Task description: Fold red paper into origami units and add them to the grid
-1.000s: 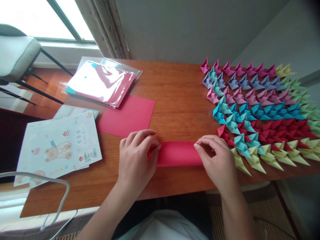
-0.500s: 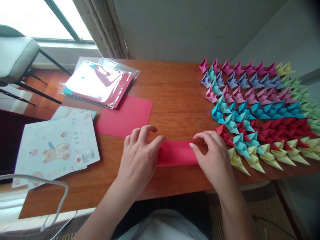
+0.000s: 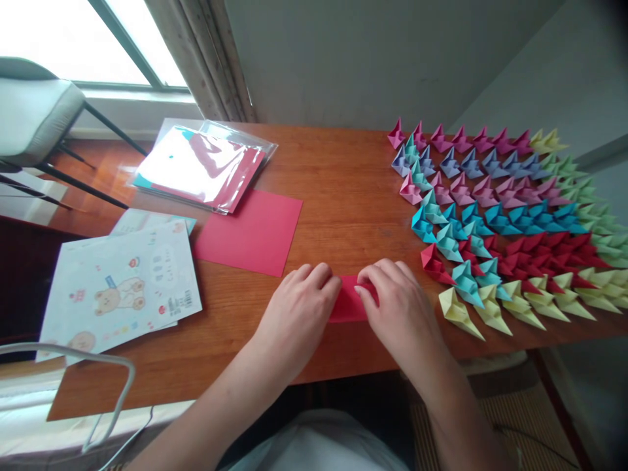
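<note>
A folded strip of red paper (image 3: 349,306) lies near the table's front edge, between my two hands. My left hand (image 3: 305,313) is closed over its left end, fingers curled and covering that part. At the upper right of the strip, my right hand (image 3: 396,302) pinches the paper between thumb and fingers, its right end hidden beneath the hand. Beyond my left hand rests a flat red sheet (image 3: 252,232), partly under a clear plastic packet of coloured paper (image 3: 206,163).
Rows of folded paper figures (image 3: 495,216) in several colours cover the table's right side. Printed bear sheets (image 3: 122,288) lie at the left, near a white curved tube (image 3: 128,386). A chair (image 3: 44,111) stands by the window.
My left hand has shifted right along the red strip and its fingers have curled down. My right hand has moved left, so the hands are closer and less of the strip shows.
</note>
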Demonstrator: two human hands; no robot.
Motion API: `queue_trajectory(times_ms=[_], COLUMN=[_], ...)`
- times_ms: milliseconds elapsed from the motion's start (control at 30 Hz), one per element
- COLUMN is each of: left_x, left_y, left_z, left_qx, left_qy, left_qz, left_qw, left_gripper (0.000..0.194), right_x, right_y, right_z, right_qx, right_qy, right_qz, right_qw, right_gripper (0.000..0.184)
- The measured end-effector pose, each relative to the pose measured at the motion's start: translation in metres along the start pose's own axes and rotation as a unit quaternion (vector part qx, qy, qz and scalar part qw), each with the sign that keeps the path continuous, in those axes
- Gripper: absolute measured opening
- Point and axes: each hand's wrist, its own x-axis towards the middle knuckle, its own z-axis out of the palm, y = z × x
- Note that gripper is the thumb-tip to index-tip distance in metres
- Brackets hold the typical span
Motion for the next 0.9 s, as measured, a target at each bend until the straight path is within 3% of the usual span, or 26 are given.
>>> queue_trajectory(times_ms=[100,200,500,733,900], left_x=[0.0,-0.003,-0.018,-0.017,-0.019], left_y=[0.005,0.013,0.033,0.034,0.036], left_z=[0.002,0.007,0.034,0.028,0.029], left_qx=[-0.009,0.044,0.121,0.144,0.134], left_qy=[-0.017,-0.013,0.076,0.061,0.075], left_qz=[0.013,0.013,-0.016,-0.014,-0.027], left_qw=[1.0,0.999,0.99,0.988,0.988], left_gripper=[0.017,0.011,0.024,0.022,0.022], right_x=[-0.002,-0.007,-0.023,-0.033,-0.048], right_y=[-0.009,-0.02,-0.041,-0.019,0.004], right_z=[0.002,0.004,0.022,0.013,0.007], right_qx=[0.009,-0.022,-0.156,-0.182,-0.157], right_qy=[-0.008,-0.004,0.051,0.06,0.083], right_qz=[-0.016,0.0,0.004,-0.02,0.019], right_qw=[1.0,1.0,0.986,0.981,0.984], right_gripper=[0.015,0.011,0.01,0.018,0.027])
